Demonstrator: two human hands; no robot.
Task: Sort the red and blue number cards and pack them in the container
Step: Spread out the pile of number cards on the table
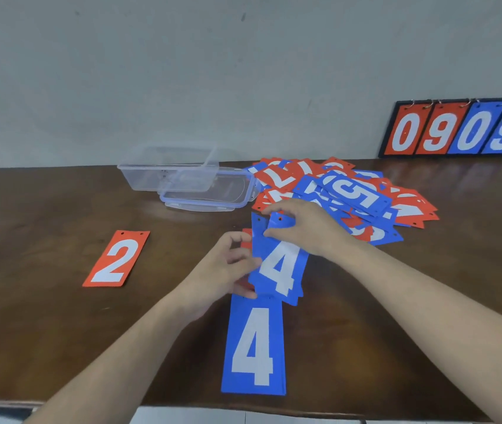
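Note:
Both hands hold a small bundle of blue cards above the table's middle, with a white 4 on the top one. My left hand grips its left edge. My right hand pinches its top end near the punched holes. A red card edge peeks out behind my left fingers. Another blue 4 card lies flat near the front edge. A red 2 card lies alone on the left. A mixed heap of red and blue cards sits behind my right hand.
A clear plastic container stands at the back, its lid lying beside it. A scoreboard stand reading 0 9 0 9 leans on the wall at the back right. The brown table ends close to me.

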